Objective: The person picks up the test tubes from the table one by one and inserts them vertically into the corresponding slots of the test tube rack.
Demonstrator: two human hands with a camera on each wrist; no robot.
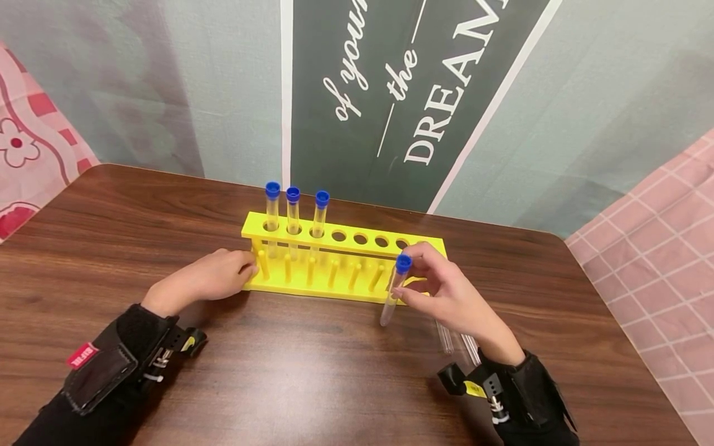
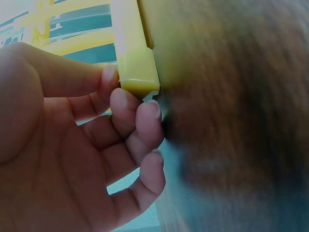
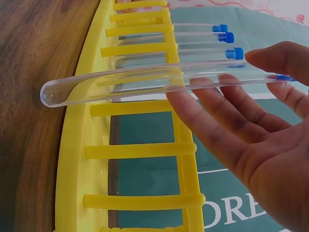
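Note:
A yellow test tube rack stands on the wooden table. Three clear test tubes with blue caps stand upright in the holes at its left end. My left hand pinches the rack's left end between thumb and fingers, and the left wrist view shows this yellow corner close up. With thumb and fingers my right hand holds a blue-capped test tube, slightly tilted in front of the rack's right part. Its rounded bottom hangs free in the right wrist view.
Two clear tubes lie on the table beneath the right wrist, partly hidden. Behind the table hangs a green cloth with a dark lettered panel. Pink patterned cloth borders both sides.

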